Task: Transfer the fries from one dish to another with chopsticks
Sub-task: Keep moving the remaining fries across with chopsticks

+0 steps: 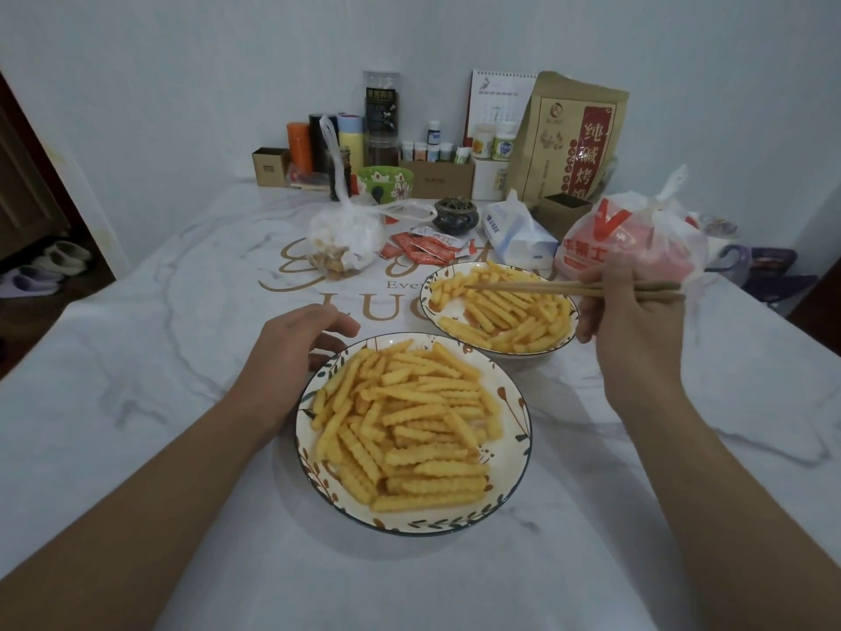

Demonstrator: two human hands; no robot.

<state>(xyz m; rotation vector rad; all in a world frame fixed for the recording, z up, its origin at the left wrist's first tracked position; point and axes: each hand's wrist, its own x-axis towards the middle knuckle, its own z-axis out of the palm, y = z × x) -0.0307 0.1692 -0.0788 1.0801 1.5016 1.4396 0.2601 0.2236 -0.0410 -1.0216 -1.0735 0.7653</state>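
Two plates of crinkle-cut fries sit on the marble-patterned table (pixel 159 448). The near plate (pixel 514 453) holds a full heap of fries (pixel 405 425). The far plate (pixel 425 296) lies just beyond the near plate and to its right, apart from it, with a thinner layer of fries (pixel 505 316). The right hand (pixel 628 321) grasps a pair of wooden chopsticks (pixel 537 288), fingers curled round them, beyond and right of the near plate. The chopsticks reach leftward over the far plate, tips together among its fries; whether they pinch one cannot be told. The left hand (pixel 296 343) rests against the near plate's upper left rim, fingers loosely curved and holding nothing. Beyond the near plate lie red sauce packets (pixel 423 250), a tissue pack (pixel 519 234) and knotted plastic bags (pixel 637 239).
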